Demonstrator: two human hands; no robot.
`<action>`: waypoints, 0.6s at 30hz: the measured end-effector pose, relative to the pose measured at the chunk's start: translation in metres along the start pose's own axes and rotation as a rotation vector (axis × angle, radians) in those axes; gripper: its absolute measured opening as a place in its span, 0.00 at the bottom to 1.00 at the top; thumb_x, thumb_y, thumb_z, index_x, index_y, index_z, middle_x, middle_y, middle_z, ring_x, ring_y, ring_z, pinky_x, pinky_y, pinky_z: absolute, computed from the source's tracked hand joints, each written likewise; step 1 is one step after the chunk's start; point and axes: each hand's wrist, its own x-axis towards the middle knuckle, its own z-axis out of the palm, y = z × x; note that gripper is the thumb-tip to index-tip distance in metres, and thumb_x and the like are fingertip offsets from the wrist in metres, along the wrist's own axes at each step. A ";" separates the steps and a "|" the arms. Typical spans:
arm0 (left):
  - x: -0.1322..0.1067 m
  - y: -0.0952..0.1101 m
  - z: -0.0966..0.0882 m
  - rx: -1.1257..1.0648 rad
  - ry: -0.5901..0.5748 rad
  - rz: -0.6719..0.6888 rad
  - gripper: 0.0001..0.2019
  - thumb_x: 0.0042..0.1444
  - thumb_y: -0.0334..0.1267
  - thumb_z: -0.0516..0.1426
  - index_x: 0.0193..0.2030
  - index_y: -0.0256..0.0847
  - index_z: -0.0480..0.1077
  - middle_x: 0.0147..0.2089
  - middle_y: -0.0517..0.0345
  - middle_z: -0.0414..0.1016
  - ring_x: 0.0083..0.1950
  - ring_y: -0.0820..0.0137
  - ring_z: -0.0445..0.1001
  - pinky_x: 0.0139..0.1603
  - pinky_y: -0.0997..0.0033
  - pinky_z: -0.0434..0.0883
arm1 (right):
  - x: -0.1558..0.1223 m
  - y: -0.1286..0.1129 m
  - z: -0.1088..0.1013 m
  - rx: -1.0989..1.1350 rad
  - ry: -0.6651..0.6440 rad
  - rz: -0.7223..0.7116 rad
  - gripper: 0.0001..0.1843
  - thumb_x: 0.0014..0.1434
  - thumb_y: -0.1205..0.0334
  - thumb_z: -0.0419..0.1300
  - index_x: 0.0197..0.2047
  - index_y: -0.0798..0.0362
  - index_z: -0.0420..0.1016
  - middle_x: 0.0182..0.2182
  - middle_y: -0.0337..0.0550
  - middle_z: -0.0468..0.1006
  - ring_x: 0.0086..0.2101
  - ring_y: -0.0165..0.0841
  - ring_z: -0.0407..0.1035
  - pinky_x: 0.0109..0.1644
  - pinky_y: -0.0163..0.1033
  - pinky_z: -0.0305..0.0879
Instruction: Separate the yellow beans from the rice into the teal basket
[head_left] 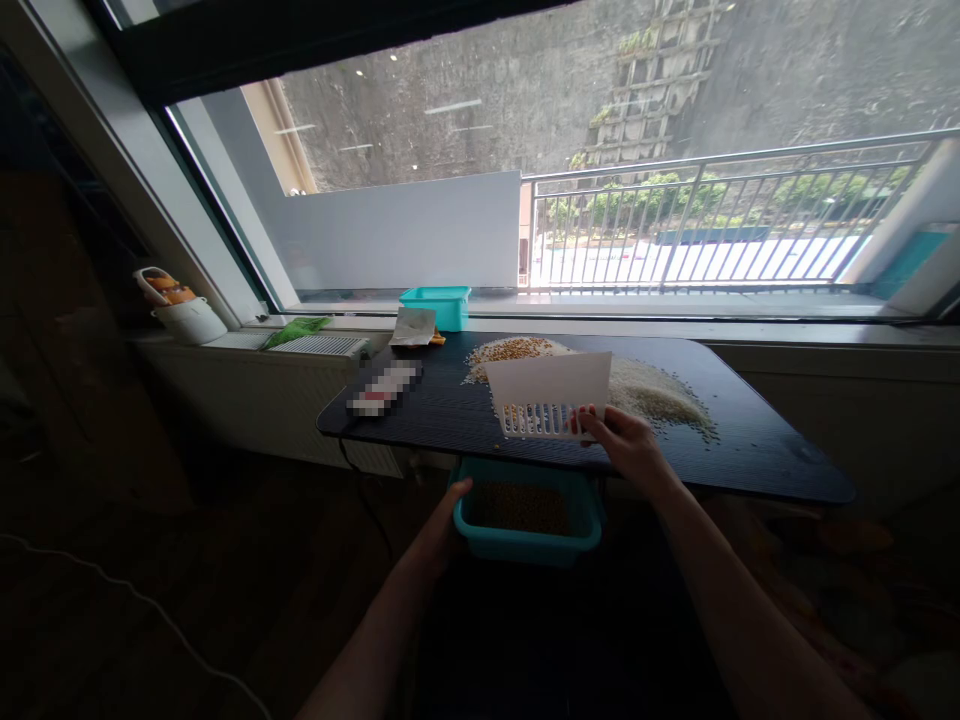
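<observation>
My left hand [450, 510] grips the left rim of a teal plastic bin [525, 548], held just below the table's front edge. Small brownish grains [521, 506] cover the bin's bottom; their kind is too dark to tell. In my right hand [619, 435] is a white sheet [551, 380] with a row of slots along its lower edge, pinched at its lower right corner. The sheet is raised over the table's front part. Behind it lie a heap of yellow kernels [521, 347] and a pile of white rice-like grains [652, 390].
The black table [750, 440] stands against a window. A second teal bin [442, 308] is at its back left, beside a paper piece [412, 326]. A blurred flat item [386, 388] lies at the left. A radiator [300, 400] and a white pot [191, 320] are further left.
</observation>
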 end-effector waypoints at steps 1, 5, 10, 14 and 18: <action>0.001 0.000 0.000 -0.002 -0.001 0.000 0.29 0.51 0.55 0.51 0.55 0.38 0.64 0.50 0.49 0.73 0.51 0.58 0.70 0.45 0.61 0.69 | 0.001 0.001 0.003 0.006 -0.005 -0.006 0.19 0.48 0.46 0.61 0.30 0.55 0.75 0.28 0.43 0.77 0.30 0.33 0.70 0.32 0.37 0.71; 0.002 -0.001 0.000 -0.007 0.018 -0.007 0.30 0.50 0.55 0.51 0.55 0.38 0.64 0.49 0.49 0.74 0.50 0.58 0.71 0.45 0.61 0.69 | 0.006 0.002 0.021 0.036 -0.052 -0.035 0.19 0.47 0.45 0.60 0.28 0.55 0.76 0.27 0.41 0.77 0.29 0.32 0.69 0.31 0.36 0.70; 0.000 0.000 -0.002 -0.017 0.008 -0.009 0.29 0.50 0.55 0.52 0.55 0.39 0.64 0.50 0.49 0.73 0.51 0.58 0.70 0.46 0.62 0.68 | 0.003 -0.001 0.028 0.027 -0.130 -0.009 0.18 0.48 0.46 0.60 0.27 0.55 0.76 0.25 0.40 0.76 0.26 0.31 0.68 0.30 0.36 0.68; -0.002 0.002 -0.003 -0.022 0.007 0.001 0.28 0.51 0.54 0.52 0.55 0.39 0.64 0.49 0.49 0.74 0.50 0.59 0.70 0.46 0.62 0.68 | -0.002 -0.006 0.015 -0.004 -0.118 -0.011 0.17 0.49 0.47 0.60 0.27 0.54 0.76 0.25 0.41 0.76 0.28 0.33 0.69 0.30 0.36 0.69; -0.004 0.002 -0.002 -0.016 -0.002 0.009 0.28 0.51 0.54 0.51 0.54 0.38 0.65 0.47 0.50 0.75 0.50 0.59 0.71 0.46 0.64 0.68 | 0.000 -0.004 -0.004 0.008 0.113 0.002 0.18 0.47 0.46 0.62 0.30 0.54 0.77 0.27 0.43 0.77 0.30 0.36 0.71 0.32 0.40 0.72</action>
